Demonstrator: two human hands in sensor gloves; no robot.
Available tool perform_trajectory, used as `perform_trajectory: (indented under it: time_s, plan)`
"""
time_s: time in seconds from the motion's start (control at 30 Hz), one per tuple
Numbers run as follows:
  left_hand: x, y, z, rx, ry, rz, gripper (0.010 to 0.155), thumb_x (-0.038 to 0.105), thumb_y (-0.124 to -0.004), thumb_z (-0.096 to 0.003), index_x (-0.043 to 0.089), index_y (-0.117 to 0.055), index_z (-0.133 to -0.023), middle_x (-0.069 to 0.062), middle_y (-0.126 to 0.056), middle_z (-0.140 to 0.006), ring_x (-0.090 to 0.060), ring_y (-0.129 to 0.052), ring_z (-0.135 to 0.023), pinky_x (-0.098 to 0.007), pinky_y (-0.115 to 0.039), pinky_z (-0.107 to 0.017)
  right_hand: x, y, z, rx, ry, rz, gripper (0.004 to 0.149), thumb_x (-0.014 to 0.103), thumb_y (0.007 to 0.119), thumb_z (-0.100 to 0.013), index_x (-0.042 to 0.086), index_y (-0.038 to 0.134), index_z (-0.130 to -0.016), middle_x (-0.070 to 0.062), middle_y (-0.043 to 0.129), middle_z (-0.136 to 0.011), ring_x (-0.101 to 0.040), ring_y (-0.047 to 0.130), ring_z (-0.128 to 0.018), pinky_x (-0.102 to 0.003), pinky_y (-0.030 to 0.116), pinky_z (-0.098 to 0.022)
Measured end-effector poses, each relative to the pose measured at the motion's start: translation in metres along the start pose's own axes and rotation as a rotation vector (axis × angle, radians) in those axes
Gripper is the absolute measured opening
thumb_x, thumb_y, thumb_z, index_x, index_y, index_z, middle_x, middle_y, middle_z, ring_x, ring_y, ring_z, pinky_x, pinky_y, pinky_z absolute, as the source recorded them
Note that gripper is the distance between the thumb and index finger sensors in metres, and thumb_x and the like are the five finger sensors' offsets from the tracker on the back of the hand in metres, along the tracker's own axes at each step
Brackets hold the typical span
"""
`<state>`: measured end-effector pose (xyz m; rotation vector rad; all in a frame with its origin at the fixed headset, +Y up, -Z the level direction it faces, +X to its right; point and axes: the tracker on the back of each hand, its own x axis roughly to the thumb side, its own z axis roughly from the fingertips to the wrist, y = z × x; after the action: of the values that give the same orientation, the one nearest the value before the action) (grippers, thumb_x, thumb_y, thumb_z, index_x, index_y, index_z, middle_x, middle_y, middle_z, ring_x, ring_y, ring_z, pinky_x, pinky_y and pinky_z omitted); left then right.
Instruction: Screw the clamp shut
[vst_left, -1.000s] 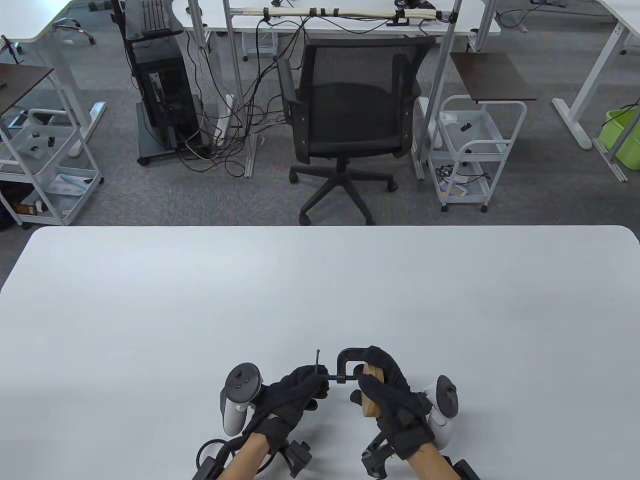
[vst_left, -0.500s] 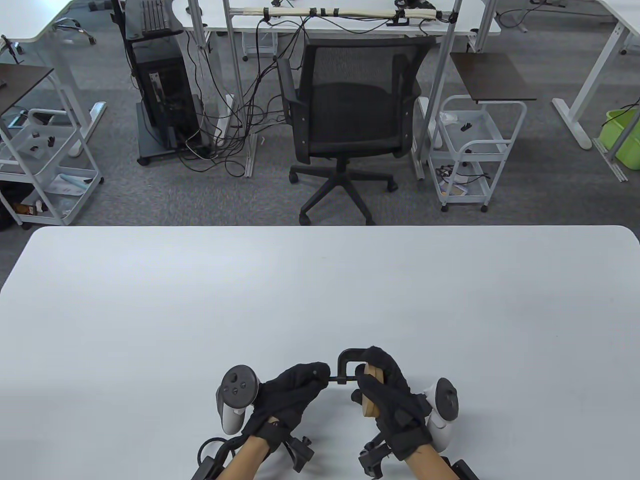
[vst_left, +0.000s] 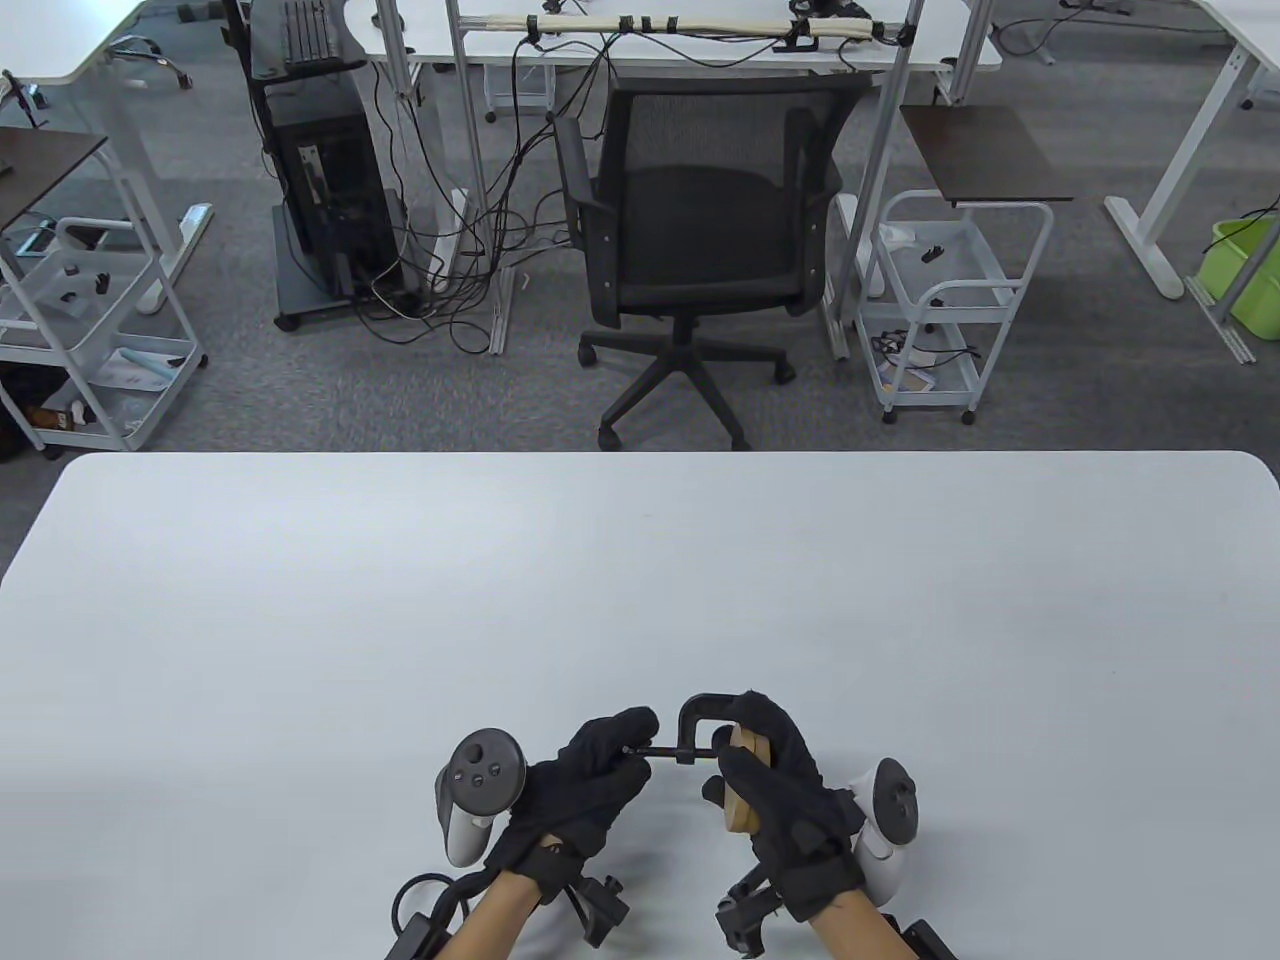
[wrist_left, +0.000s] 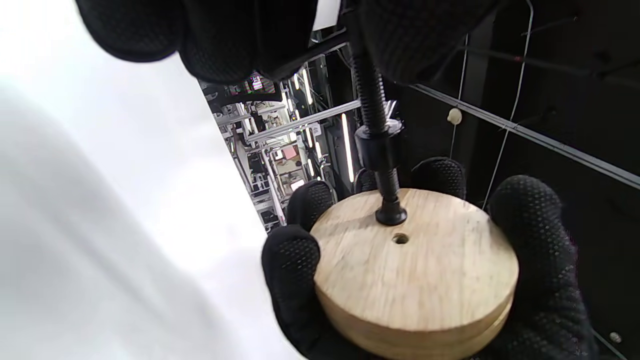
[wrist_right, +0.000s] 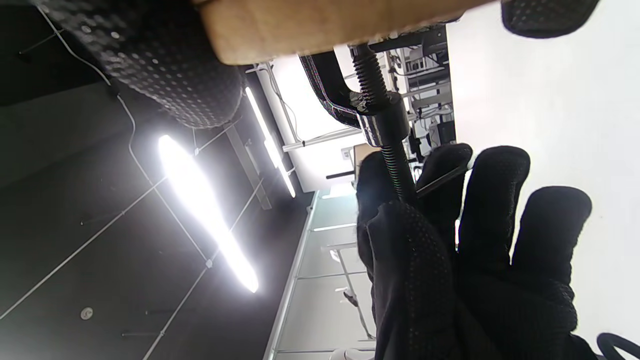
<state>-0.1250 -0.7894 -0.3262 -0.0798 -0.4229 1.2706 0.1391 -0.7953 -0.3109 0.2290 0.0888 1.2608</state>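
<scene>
A small black C-clamp (vst_left: 697, 722) sits around a round wooden disc (vst_left: 746, 790), held just above the table near its front edge. My right hand (vst_left: 775, 775) grips the disc and the clamp frame. My left hand (vst_left: 600, 765) pinches the handle end of the clamp's screw (vst_left: 660, 751). In the left wrist view the threaded screw (wrist_left: 374, 125) runs down through the frame's nut and its tip pad (wrist_left: 391, 216) touches the disc's face (wrist_left: 415, 270) beside a small hole. In the right wrist view the screw (wrist_right: 387, 135) and my left hand's fingers (wrist_right: 492, 200) show below the disc's edge (wrist_right: 310, 25).
The white table (vst_left: 640, 600) stretches away beyond the hands. A black office chair (vst_left: 695, 230) stands past its far edge, with white carts (vst_left: 945, 300) and desks on the floor behind.
My left hand has turned on the screw handle: the handle bar that stuck up a second ago is now hidden in the fingers. The right hand and disc have stayed put.
</scene>
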Motion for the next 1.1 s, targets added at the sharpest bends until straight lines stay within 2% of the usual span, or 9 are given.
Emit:
perform_trajectory:
  time_s: [0.1,0.2,0.23,0.3,0.37,0.43,0.6,0.9,1.1]
  plan:
    - [-0.003,0.001,0.002,0.009,0.04,-0.007,0.07,0.046,-0.081,-0.0505,0.02,-0.055,-0.11,-0.022,-0.057,-0.11,-0.05,-0.063,-0.094,-0.066,-0.064,-0.06,0.0,-0.002,0.001,-0.031,0.001,0.003,0.069,0.051,0.09,-0.049,0.023,0.058,-0.104,0.006,0.045,-0.112,-0.054,0.045,-0.093,-0.072,0.061,-0.052]
    - [-0.006,0.004,0.004,0.043,0.098,-0.037,0.07,0.052,-0.08,-0.0507,0.015,-0.058,-0.105,-0.022,-0.059,-0.107,-0.05,-0.066,-0.091,-0.063,-0.066,-0.058,0.001,-0.003,0.002,-0.032,0.002,-0.015,0.069,0.051,0.09,-0.05,0.023,0.057,-0.104,0.006,0.044,-0.112,-0.053,0.044,-0.093,-0.072,0.061,-0.052]
    - [-0.006,0.005,0.005,0.063,0.109,-0.044,0.065,0.055,-0.079,-0.0509,0.012,-0.066,-0.099,-0.022,-0.065,-0.103,-0.049,-0.069,-0.088,-0.062,-0.069,-0.057,0.001,-0.003,0.002,-0.034,0.001,-0.017,0.069,0.051,0.09,-0.05,0.023,0.057,-0.104,0.006,0.044,-0.112,-0.053,0.045,-0.093,-0.072,0.061,-0.052]
    - [-0.008,0.008,0.005,0.083,0.128,-0.057,0.056,0.059,-0.075,-0.0513,0.009,-0.094,-0.068,-0.018,-0.087,-0.087,-0.047,-0.083,-0.077,-0.06,-0.074,-0.052,0.001,-0.003,0.002,-0.034,0.001,-0.02,0.069,0.051,0.09,-0.05,0.023,0.057,-0.104,0.006,0.044,-0.112,-0.053,0.045,-0.093,-0.072,0.061,-0.052]
    - [-0.01,0.007,0.005,0.029,0.159,-0.038,0.062,0.064,-0.067,-0.0536,0.01,-0.097,-0.063,-0.016,-0.09,-0.083,-0.046,-0.087,-0.074,-0.059,-0.075,-0.051,0.001,-0.003,0.002,-0.024,0.004,-0.026,0.069,0.052,0.09,-0.05,0.024,0.057,-0.104,0.006,0.044,-0.112,-0.053,0.045,-0.093,-0.071,0.061,-0.052]
    - [-0.012,0.005,0.005,0.013,0.174,-0.001,0.065,0.065,-0.066,-0.0539,0.009,-0.097,-0.065,-0.017,-0.09,-0.083,-0.047,-0.086,-0.074,-0.059,-0.075,-0.051,0.001,-0.002,0.002,-0.016,0.004,-0.026,0.069,0.052,0.09,-0.05,0.024,0.057,-0.104,0.006,0.044,-0.112,-0.053,0.045,-0.094,-0.071,0.061,-0.052]
    - [-0.019,0.003,0.004,-0.028,0.207,0.11,0.071,0.064,-0.066,-0.0551,0.004,-0.086,-0.087,-0.021,-0.082,-0.093,-0.049,-0.08,-0.08,-0.06,-0.072,-0.054,0.001,0.001,0.003,0.0,0.003,-0.015,0.069,0.052,0.09,-0.05,0.024,0.057,-0.104,0.006,0.044,-0.112,-0.053,0.045,-0.094,-0.071,0.061,-0.053]
    - [-0.017,0.002,0.003,-0.029,0.128,0.141,0.07,0.058,-0.068,-0.0556,0.007,-0.066,-0.104,-0.02,-0.068,-0.103,-0.047,-0.072,-0.089,-0.061,-0.069,-0.058,0.003,0.004,0.003,0.009,-0.01,-0.003,0.069,0.051,0.091,-0.049,0.024,0.058,-0.104,0.006,0.044,-0.112,-0.053,0.045,-0.093,-0.072,0.061,-0.052]
    - [-0.017,0.001,0.002,-0.044,0.11,0.188,0.072,0.058,-0.067,-0.0559,0.008,-0.061,-0.107,-0.02,-0.066,-0.104,-0.046,-0.07,-0.09,-0.061,-0.068,-0.059,0.007,0.005,0.002,0.035,-0.036,0.024,0.069,0.051,0.091,-0.049,0.024,0.059,-0.103,0.006,0.046,-0.112,-0.053,0.046,-0.093,-0.072,0.061,-0.052]
